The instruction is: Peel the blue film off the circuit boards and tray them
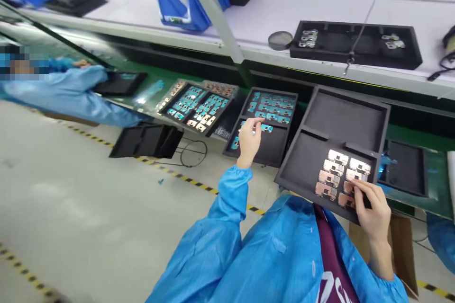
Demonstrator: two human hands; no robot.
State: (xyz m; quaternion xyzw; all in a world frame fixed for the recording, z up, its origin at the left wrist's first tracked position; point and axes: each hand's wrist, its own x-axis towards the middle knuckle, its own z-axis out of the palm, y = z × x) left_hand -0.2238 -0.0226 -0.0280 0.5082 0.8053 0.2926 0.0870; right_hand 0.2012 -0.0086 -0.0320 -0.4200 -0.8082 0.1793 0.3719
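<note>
My left hand (pixel 250 139) is over the middle black tray (pixel 272 151), its thumb and fingers pinched together. Small blue-faced boards (pixel 275 102) lie in rows in that tray, and whatever the pinch holds is too small to make out. On the right, my right hand (pixel 373 208) reaches into a larger black tray (pixel 334 109). Its fingertips pinch at a small copper-coloured board (pixel 349 188) in the right-hand column. A second column of shiny copper-coloured boards (pixel 327 178) lies just left of it. The tray's far compartment holds no boards.
Further left is a black tray of blue and copper-coloured boards (pixel 195 106). Stacked black trays (pixel 145 141) stand beyond it. A co-worker's blue sleeve (pixel 71 90) reaches in at far left. The shelf above carries a long black tray (pixel 355 45) and a round dish (pixel 280 40).
</note>
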